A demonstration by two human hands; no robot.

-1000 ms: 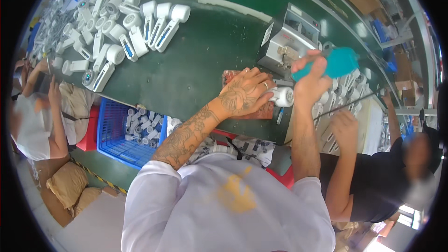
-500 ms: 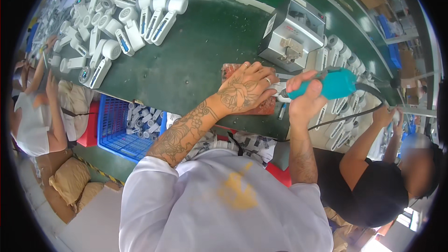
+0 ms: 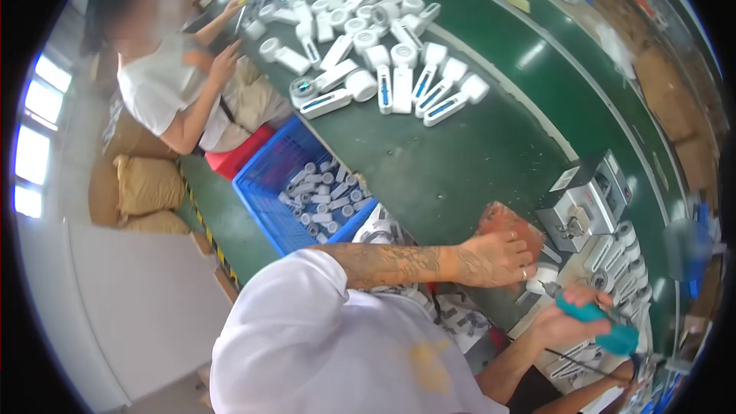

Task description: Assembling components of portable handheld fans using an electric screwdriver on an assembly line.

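Note:
My left hand [image 3: 497, 259] is closed round a white round-headed part [image 3: 542, 277], apparently the head of a handheld fan, at the edge of a worn red block [image 3: 512, 228]. A ring shows on one finger, and the fingers hide much of what they grip. In my right hand [image 3: 569, 320] is a teal electric screwdriver [image 3: 609, 331], its bit pointing left at the white part. Whether the bit touches the part I cannot tell. A dark cable trails from the tool.
A silver machine [image 3: 579, 211] stands just beyond the block. White handheld fans [image 3: 402, 80] crowd the far bench, with more [image 3: 625, 268] at the right. A blue crate [image 3: 268, 203] of small white parts sits left, near a seated co-worker [image 3: 172, 92]. Another person's arm [image 3: 590, 400] shows lower right.
The view has swung left, so the bench and hands sit further right and lower. My left fingers look more curled. The screwdriver stays in my right hand, near the white part.

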